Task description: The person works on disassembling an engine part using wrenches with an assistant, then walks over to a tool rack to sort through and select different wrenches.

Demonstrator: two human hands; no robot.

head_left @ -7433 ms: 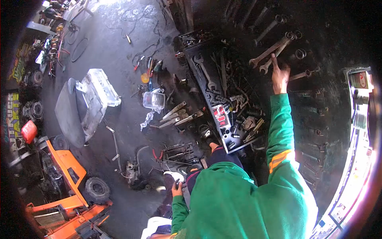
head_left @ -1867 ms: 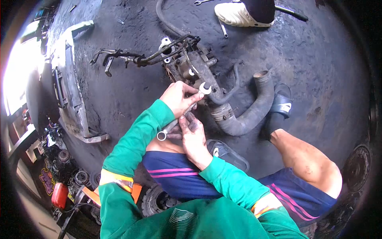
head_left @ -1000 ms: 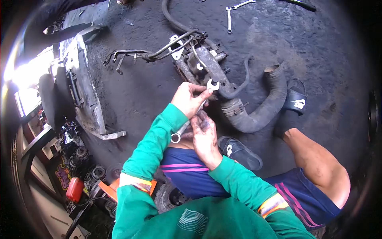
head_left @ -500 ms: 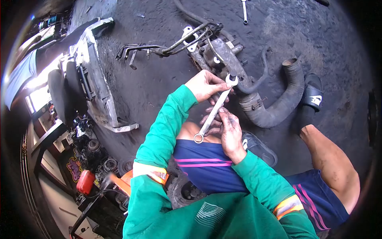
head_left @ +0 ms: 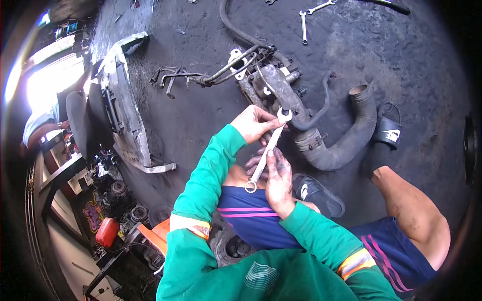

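A combination wrench slants across both hands, its open end up and its ring end down near my thigh. My left hand pinches it just below the open jaw. Lower down, the thumb and fingers of my right hand close around the shaft. Beyond the wrench, a greasy metal engine part with bent pipes lies on the dark floor. A thick ribbed hose is joined to its near end and curves to the right.
Two more wrenches lie on the floor at the top. A vehicle bumper stands at left, near a red container and greasy parts. Another person's arm shows at far left. My sandalled foot is beside the hose.
The view has shifted slightly, bringing more wrenches into sight at the top. Both hands keep the wrench in nearly the same hold. A person's arm now shows more clearly at far left.
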